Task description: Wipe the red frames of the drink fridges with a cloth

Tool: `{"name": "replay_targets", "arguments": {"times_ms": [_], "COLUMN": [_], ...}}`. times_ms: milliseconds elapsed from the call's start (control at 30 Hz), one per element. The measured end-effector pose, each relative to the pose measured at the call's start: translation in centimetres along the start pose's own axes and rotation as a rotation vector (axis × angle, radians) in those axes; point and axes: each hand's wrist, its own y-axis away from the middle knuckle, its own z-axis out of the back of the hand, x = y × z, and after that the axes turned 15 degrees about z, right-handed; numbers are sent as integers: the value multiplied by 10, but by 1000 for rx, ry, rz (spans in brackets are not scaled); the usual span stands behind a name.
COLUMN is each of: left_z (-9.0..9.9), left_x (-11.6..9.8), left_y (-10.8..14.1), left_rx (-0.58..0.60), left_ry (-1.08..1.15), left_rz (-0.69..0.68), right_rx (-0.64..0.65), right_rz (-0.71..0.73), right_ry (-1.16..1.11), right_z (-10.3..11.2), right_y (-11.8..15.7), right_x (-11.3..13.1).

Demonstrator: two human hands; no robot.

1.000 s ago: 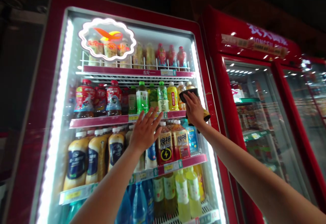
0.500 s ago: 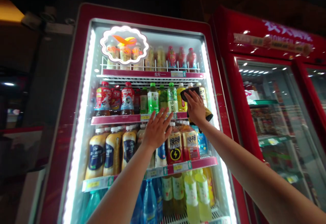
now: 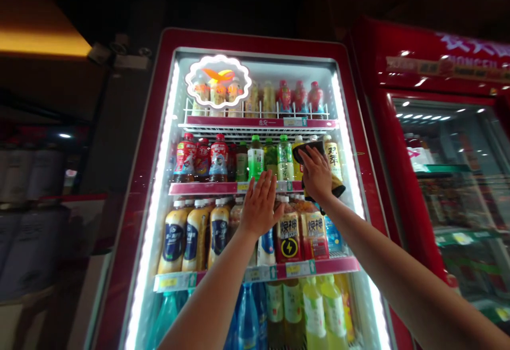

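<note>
My right hand [image 3: 316,175] presses a dark cloth with yellow parts [image 3: 338,184] to the front of a lit drinks fridge [image 3: 255,39]. Part of the cloth shows above the fingers, part to the right of the palm. My left hand [image 3: 260,206] lies flat on the glass, lower and to the left, holding nothing. Behind the glass, green-capped tea bottles [image 3: 255,158] stand above the left fingertips. Two drink bottles with a lightning label [image 3: 288,236] are below and between the hands. A yellow bottle [image 3: 298,169] is partly hidden by the cloth.
An oval light sign [image 3: 218,82] glows at the fridge's upper left. Red-capped bottles [image 3: 185,156] and cream bottles with blue labels [image 3: 174,238] fill shelves on the left. A second red fridge [image 3: 430,68] stands to the right.
The view has shifted, so the fridge sits farther right and slightly lower. My left fingers have drawn closer together. My right hand and the cloth have moved slightly left relative to the bottles.
</note>
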Motion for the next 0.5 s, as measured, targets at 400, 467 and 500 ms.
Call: {"name": "replay_targets", "arguments": {"times_ms": [400, 467, 500], "left_z": [53, 62, 65], "left_x": [78, 95, 102], "left_y": [50, 60, 64], "left_rx": [68, 67, 62], "left_ry": [-105, -144, -162], "left_rz": [-121, -71, -39], "right_rx": [95, 21, 2], "right_rz": [184, 77, 54], "right_ry": [-53, -32, -32], "right_z": [17, 1, -7], "right_y": [37, 14, 5], "right_x": [1, 16, 28]}}
